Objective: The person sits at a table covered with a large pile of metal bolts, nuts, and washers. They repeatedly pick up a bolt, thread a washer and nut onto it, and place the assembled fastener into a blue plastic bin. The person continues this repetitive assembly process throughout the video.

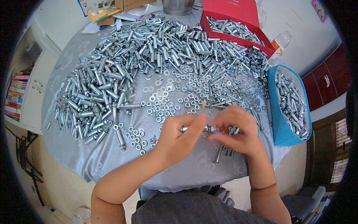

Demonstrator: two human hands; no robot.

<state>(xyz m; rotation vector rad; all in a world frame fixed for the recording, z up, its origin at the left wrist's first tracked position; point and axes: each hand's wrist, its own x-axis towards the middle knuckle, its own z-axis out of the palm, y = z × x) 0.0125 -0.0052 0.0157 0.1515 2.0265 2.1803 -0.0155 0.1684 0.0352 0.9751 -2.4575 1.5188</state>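
Near the table's front, my left hand (182,136) pinches a shiny expansion bolt (184,129) between thumb and fingers, its nut end pointing right. My right hand (238,128) curves around that nut end, thumb and fingers apart; the fingertips are a little blurred. Beneath the right hand lie several long bolts (217,155), partly hidden by it. Loose nuts (160,108) and flat washers (162,89) are scattered just beyond my hands. A small group of nuts (136,140) lies left of my left forearm.
Metal sleeves (156,46) heap across the far table; bolts with sleeves (100,95) pile at left. A red box (263,48) and a blue bin (291,140) hold metal parts at right. A plastic bottle (281,40), papers (136,11) and a metal bucket (178,6) stand behind.
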